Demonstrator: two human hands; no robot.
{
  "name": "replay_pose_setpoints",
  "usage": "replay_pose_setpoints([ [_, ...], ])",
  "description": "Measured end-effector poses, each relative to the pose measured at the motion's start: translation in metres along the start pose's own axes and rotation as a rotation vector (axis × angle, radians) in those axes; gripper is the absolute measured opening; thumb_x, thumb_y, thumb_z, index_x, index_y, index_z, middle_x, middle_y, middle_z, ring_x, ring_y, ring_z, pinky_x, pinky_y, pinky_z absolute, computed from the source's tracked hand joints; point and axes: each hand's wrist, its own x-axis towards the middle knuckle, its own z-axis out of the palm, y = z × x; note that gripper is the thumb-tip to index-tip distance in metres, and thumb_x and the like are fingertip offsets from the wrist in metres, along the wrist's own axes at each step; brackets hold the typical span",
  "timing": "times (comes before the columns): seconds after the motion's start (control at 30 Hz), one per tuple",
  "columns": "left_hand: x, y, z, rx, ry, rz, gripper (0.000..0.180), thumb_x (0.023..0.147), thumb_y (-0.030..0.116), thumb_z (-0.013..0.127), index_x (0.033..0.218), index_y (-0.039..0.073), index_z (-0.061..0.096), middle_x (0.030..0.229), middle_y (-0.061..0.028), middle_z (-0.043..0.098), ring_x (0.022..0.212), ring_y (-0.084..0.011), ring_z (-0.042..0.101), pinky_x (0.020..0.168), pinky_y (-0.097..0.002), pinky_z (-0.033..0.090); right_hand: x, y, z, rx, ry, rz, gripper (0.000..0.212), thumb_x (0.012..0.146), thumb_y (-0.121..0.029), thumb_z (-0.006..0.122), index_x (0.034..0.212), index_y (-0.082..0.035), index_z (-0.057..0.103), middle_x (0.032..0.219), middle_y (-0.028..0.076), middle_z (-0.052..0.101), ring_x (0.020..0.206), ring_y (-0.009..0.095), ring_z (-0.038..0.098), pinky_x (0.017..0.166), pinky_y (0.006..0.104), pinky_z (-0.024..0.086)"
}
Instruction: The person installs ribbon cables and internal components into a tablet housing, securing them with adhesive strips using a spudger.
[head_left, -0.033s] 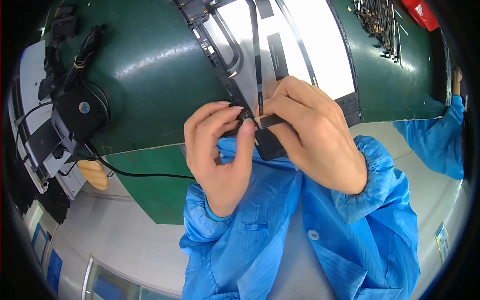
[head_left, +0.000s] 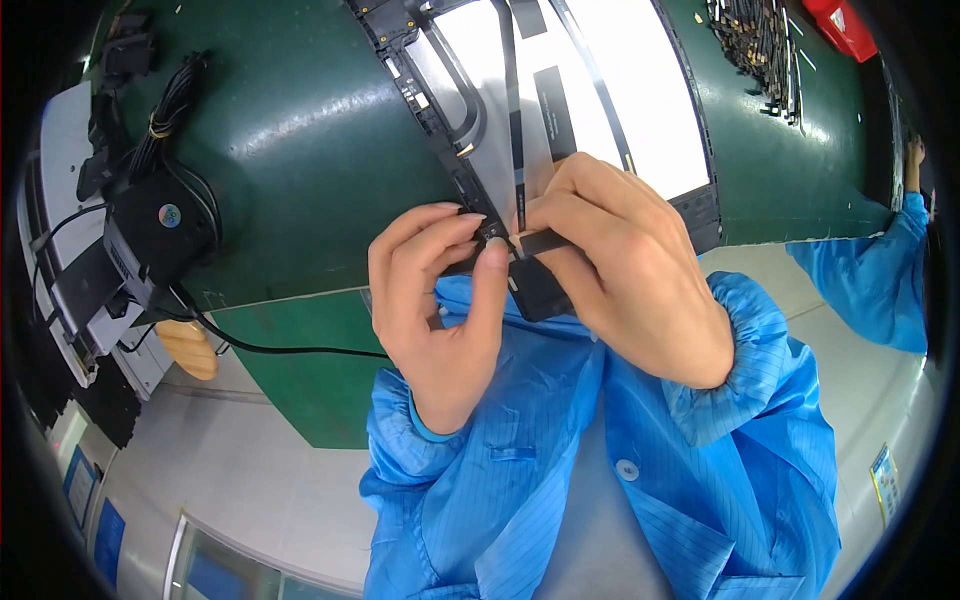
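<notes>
An opened flat electronic device with a black frame [head_left: 425, 108] and a bright white panel [head_left: 665, 110] lies tilted at the table's front edge. My left hand [head_left: 435, 300] is bent round the frame's near left corner, its thumb and fingertips pressed against the small parts there. My right hand [head_left: 635, 255] pinches a short black strip [head_left: 543, 241] at the same corner, close to the left thumb. A long black flat cable [head_left: 515, 130] runs down the panel to the right fingertips. Those fingers hide part of the corner and the strip's far end.
The green table [head_left: 300, 180] carries a black box-shaped device [head_left: 150, 240] and bundled black cables [head_left: 165, 120] at left. Many thin dark strips [head_left: 755, 50] lie at far right, beside a red object [head_left: 843, 28]. Another person's blue sleeve [head_left: 870, 280] shows at right.
The other person's blue sleeve at the right has shifted very slightly. My hands and the device look unchanged.
</notes>
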Motion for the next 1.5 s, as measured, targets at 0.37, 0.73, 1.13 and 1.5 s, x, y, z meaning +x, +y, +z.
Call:
replay_pose_setpoints([
  [0.37,-0.003,-0.006,-0.016,-0.196,-0.071,-0.115,0.017,0.083,-0.008,0.058,0.099,-0.003,0.056,0.108,-0.0129,0.052,0.092,-0.0162,0.058,0.078,-0.0255,0.050,0.002,0.001,-0.003,0.384,-0.082,0.017,0.013,0.076,0.001,0.063,0.089,0.002,0.060,0.082,0.013,0.056,0.071,0.030,0.058,0.063,0.0343,0.046],
  [0.73,-0.038,0.001,-0.037,-0.205,-0.326,-0.423,0.023,0.084,-0.003,0.061,0.106,-0.005,0.053,0.092,-0.0119,0.065,0.082,-0.0154,0.064,0.075,-0.0269,0.051,-0.009,-0.005,0.011,-0.029,0.002,0.003,0.020,0.071,-0.009,0.069,0.086,-0.005,0.057,0.086,0.009,0.048,0.069,0.026,0.059,0.056,0.0354,0.048],
  [1.13,-0.012,0.006,-0.017,-0.299,-0.248,-0.118,0.028,0.079,-0.003,0.066,0.106,-0.004,0.058,0.098,-0.0159,0.064,0.087,-0.0214,0.063,0.075,-0.0295,0.050,-0.005,-0.001,-0.018,0.507,0.055,-0.030,0.013,0.073,0.003,0.069,0.086,-0.001,0.068,0.079,0.009,0.066,0.067,0.018,0.061,0.056,0.0269,0.047],
  [1.5,0.025,-0.002,-0.010,0.311,-0.144,0.712,0.028,0.067,-0.006,0.072,0.092,0.005,0.065,0.081,-0.0078,0.069,0.085,-0.0249,0.065,0.078,-0.0372,0.049,0.027,0.101,-0.209,-0.430,0.963,0.078,0.019,0.084,-0.012,0.066,0.101,-0.003,0.068,0.077,0.005,0.067,0.072,0.003,0.057,0.060,0.0176,0.043],
])
